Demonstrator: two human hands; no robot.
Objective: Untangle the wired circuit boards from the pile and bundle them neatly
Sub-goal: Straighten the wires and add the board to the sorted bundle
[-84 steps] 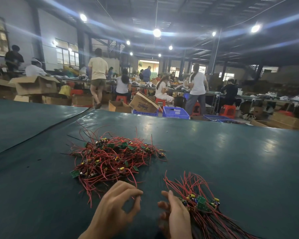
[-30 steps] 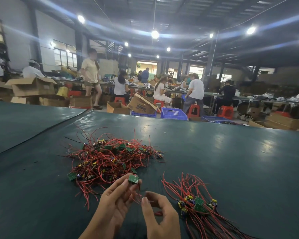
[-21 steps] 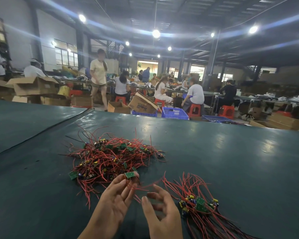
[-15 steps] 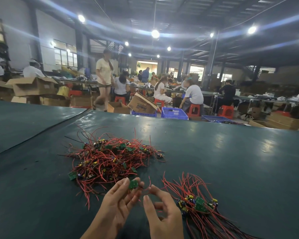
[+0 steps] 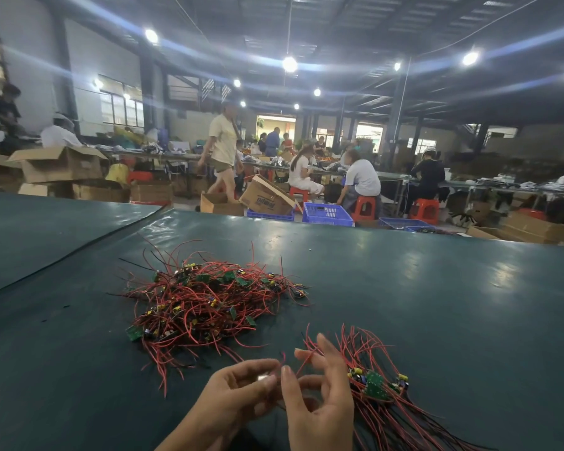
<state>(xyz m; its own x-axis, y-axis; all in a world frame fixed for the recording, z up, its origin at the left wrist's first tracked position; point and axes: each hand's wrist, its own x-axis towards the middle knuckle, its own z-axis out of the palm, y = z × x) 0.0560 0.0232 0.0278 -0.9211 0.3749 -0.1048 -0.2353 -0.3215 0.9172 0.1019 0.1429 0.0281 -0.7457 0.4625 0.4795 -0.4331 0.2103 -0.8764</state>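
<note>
Close together at the near edge: left hand (image 5: 238,385) curled, fingertips pinched on something small and mostly hidden, probably a board; right hand (image 5: 319,398) half open, thumb and forefinger nipping a red wire (image 5: 302,362) strung between the two. Likely mid-step, straightening one freed unit's leads. Next: lay it onto the sorted bundle (image 5: 375,385) just right, boards aligned, wires parallel. Beyond, on the green worktop (image 5: 437,304), the tangled pile (image 5: 205,301) still large.

A tangled pile (image 5: 209,301) of red-wired green boards lies mid-table, while my sorted bundle (image 5: 381,392) lies near the table's front edge.
</note>
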